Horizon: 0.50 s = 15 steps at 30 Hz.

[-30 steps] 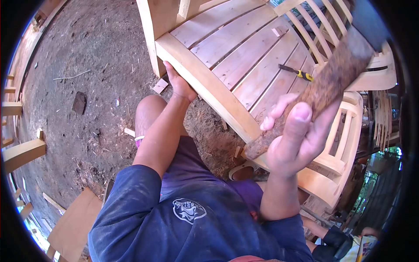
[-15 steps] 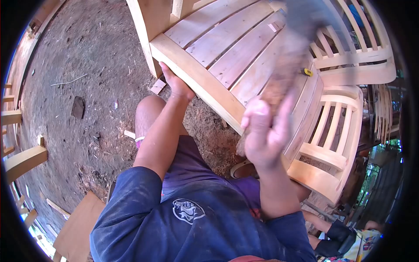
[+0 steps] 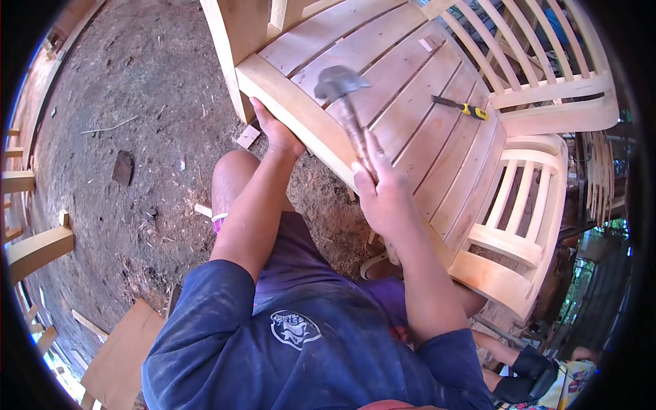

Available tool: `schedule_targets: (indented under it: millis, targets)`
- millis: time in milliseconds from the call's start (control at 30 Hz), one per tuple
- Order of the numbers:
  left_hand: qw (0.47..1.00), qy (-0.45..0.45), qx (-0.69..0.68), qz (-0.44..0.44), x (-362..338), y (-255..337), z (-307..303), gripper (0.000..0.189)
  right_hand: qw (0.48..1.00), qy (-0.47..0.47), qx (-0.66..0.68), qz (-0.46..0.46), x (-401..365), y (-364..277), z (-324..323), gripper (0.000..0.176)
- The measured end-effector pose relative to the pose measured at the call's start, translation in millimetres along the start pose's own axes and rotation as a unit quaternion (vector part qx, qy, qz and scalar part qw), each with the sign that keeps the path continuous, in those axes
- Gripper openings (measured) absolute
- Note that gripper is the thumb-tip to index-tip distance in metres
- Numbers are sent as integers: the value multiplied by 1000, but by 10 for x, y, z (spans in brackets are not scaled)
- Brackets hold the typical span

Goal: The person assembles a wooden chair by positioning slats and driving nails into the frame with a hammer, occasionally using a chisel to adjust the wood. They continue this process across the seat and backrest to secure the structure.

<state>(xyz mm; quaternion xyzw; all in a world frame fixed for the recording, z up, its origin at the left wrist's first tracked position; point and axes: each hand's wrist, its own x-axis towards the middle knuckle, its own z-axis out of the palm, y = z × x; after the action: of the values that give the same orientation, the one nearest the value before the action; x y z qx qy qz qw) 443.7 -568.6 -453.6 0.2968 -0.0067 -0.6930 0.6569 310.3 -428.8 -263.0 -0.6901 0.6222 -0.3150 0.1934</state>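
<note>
My right hand [image 3: 379,184] is wrapped round the wooden handle of a hammer [image 3: 344,83], whose slightly blurred metal head is over the front part of a slatted wooden seat [image 3: 403,89]. With my left hand [image 3: 277,130] I grip the seat's front rail [image 3: 307,113] from outside and below; the thumb side shows against the wood and some fingers are hidden under it. Farther back on the slats lies a chisel [image 3: 461,107] with a yellow and black handle. A small wood piece [image 3: 430,43] rests near the far end of the seat.
Curved slatted backrests [image 3: 512,205] stand at the right. On the dirt floor [image 3: 89,171] lie a dark block [image 3: 123,168] and wood scraps. Wooden frame parts [image 3: 41,254] are at the left edge, a flat board [image 3: 123,355] at lower left. Another person [image 3: 526,372] is at lower right.
The hammer and my right hand have come left and down from over the right side of the seat, and the chisel shows fully. My left hand stays on the rail.
</note>
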Motion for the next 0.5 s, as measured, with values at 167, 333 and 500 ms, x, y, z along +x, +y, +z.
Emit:
schedule_targets:
  millis: [167, 333, 500]
  targets:
    - [997, 54, 59, -5, 20, 17, -58, 105, 992, -33, 21, 123, -82, 26, -92, 59]
    - [862, 169, 385, 283, -47, 458, -370, 44, 932, 32, 247, 264, -476, 303, -344, 57]
    - [450, -48, 797, 401, -687, 952, 514, 45, 894, 114, 311, 302, -698, 768, -654, 66]
